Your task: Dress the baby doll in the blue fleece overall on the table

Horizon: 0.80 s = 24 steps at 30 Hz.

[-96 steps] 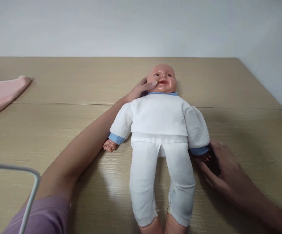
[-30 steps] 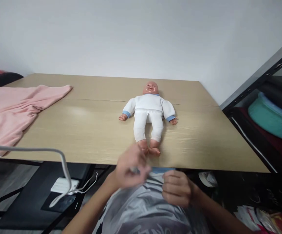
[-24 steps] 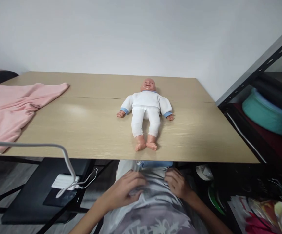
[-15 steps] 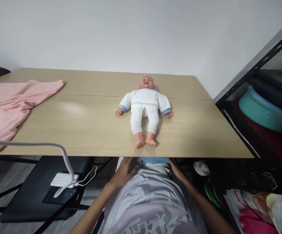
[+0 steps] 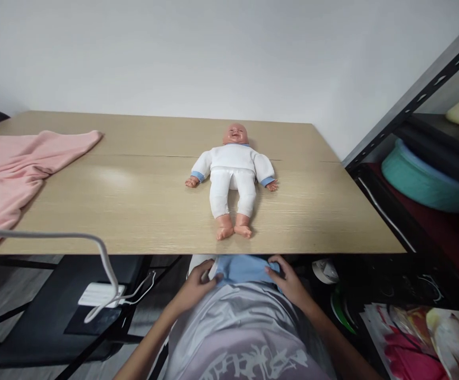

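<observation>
While I lean back from the table (image 5: 134, 211), my left hand (image 5: 195, 287) and my right hand (image 5: 288, 282) each grasp one side of a blue cloth (image 5: 243, 268) just below the front edge, against my lap. My fingers curl onto its two edges, left hand on the left and right hand on the right, so the piece is spread between them rather than bunched. How firmly they pinch I cannot tell. The cloth lies over my grey shirt (image 5: 241, 316), clear of the tabletop.

The doll (image 5: 232, 177) lies on its back in the middle of the table, head toward the wall, feet near the front edge and arms out to its sides. I judge that flat pose lets it rest steady with neither hand on it.

By my count there is one doll, wearing one white top and one pair of white trousers. There is also one blue cloth, one pink cloth (image 5: 19, 163) spread at the table's left end, and one teal basin (image 5: 423, 179) on the shelf (image 5: 411, 105) to the right.
</observation>
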Motion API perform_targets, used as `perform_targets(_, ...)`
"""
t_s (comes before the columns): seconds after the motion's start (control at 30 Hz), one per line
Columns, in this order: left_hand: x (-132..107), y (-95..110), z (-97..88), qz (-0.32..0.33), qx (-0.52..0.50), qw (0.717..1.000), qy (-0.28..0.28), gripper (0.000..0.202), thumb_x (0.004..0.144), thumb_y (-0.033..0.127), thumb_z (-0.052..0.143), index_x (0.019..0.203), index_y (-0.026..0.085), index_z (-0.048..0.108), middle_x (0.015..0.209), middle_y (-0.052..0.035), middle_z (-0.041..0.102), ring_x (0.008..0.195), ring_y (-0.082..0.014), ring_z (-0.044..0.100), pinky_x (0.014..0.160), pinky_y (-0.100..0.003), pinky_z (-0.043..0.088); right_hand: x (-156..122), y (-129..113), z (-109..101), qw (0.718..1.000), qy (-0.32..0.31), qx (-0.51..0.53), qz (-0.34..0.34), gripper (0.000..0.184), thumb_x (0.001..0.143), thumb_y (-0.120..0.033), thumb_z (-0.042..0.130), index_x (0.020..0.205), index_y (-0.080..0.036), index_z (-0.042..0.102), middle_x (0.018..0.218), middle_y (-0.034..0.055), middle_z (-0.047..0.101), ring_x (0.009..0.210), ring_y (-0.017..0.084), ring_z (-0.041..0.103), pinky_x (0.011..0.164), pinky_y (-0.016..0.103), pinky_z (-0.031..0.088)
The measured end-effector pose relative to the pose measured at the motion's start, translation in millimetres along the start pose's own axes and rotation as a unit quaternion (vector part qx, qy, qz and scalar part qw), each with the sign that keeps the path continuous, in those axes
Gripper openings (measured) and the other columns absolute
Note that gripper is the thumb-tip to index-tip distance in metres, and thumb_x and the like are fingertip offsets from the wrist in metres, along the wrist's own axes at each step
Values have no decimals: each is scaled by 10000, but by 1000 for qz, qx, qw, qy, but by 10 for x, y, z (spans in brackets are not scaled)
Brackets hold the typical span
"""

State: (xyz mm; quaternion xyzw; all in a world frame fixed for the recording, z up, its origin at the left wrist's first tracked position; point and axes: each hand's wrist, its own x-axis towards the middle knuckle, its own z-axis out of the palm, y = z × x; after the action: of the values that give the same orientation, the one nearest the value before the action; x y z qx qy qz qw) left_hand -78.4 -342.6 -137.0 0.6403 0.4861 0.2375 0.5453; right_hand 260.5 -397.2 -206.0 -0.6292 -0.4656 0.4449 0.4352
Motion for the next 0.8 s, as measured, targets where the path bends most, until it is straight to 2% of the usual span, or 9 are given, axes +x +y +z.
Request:
perform_targets(0.1, -319, 160, -219, 28, 21, 999, 8, 517, 952, 725, 768, 800, 233, 724, 934, -59, 663, 958, -289, 660, 930, -418, 559, -224, -391, -132, 992, -80, -60, -72, 299, 1050, -527, 804, 1072, -232, 758, 976, 13, 744, 907, 205, 683, 854, 322, 558)
perform_targets(0.23, -559, 133, -432, 140, 34, 990, 0, 675, 961, 767, 815, 639, 228, 566, 734, -8, 544, 757, -223, 562, 747, -369, 470, -238, -1005, -213, 973, -84, -4, -217, 138, 1078, -356, 804, 1055, -242, 729, 994, 19, 720, 896, 185, 686, 810, 301, 550)
perform_targets(0.37, -584, -34, -515, 322, -40, 946, -11, 691, 1165, 645, 596, 619, 223, 605, 609, 3, 497, 673, -198, 492, 765, -404, 422, -62, -1566, -183, 932, -88, 76, -342, 103, 1050, -229, 836, 1045, -259, 738, 954, 25, 736, 862, 191, 713, 761, 300, 570)
perform_targets(0.43, -528, -90, -508, 364, -95, 926, 17, 684, 1206, 597, 516, 643, 219, 603, 608, 2, 488, 671, -196, 480, 797, -421, 436, 46, -1811, -159, 913, -111, 96, -380, 113, 1039, -214, 857, 1044, -267, 758, 947, 29, 761, 838, 191, 724, 724, 297, 572)
perform_targets(0.5, -428, -72, -482, 363, -124, 922, 47, 640, 1191, 622, 540, 695, 222, 590, 640, -4, 501, 710, -211, 509, 828, -436, 467, 158, -2041, -136, 893, -143, 112, -411, 115, 1024, -249, 899, 1055, -283, 794, 934, 25, 787, 805, 187, 728, 701, 302, 578)
perform_targets(0.6, -191, 153, -430, 333, -98, 936, 56, 450, 1136, 614, 679, 916, 222, 681, 872, -63, 657, 929, -267, 639, 911, -452, 525, 326, -2374, -92, 850, -201, 130, -468, 154, 989, -352, 965, 1073, -312, 843, 856, 11, 817, 736, 196, 730, 692, 336, 603)
perform_targets(0.67, 21, 417, -393, 314, -58, 947, 29, 341, 1093, 550, 784, 1170, 222, 726, 1208, -134, 727, 1208, -315, 672, 1072, -483, 538, 426, -2595, -50, 820, -232, 147, -503, 167, 972, -393, 984, 1057, -324, 857, 787, -3, 816, 681, 199, 726, 692, 354, 618)
perform_targets(0.73, 262, 718, -353, 313, -50, 948, -11, 482, 1076, 562, 807, 1409, 235, 687, 1494, -178, 669, 1451, -359, 606, 1256, -552, 478, 508, -2813, 1, 802, -251, 177, -512, 174, 956, -388, 1001, 1032, -321, 860, 757, -13, 803, 640, 187, 714, 687, 351, 620)
perform_targets(0.8, 508, 999, -312, 311, -105, 941, -79, 651, 1055, 659, 796, 1537, 246, 649, 1655, -193, 596, 1519, -377, 585, 1309, -576, 465, 572, -3021, 49, 795, -267, 210, -502, 163, 964, -372, 994, 991, -308, 847, 761, -16, 790, 614, 168, 692, 678, 339, 613)
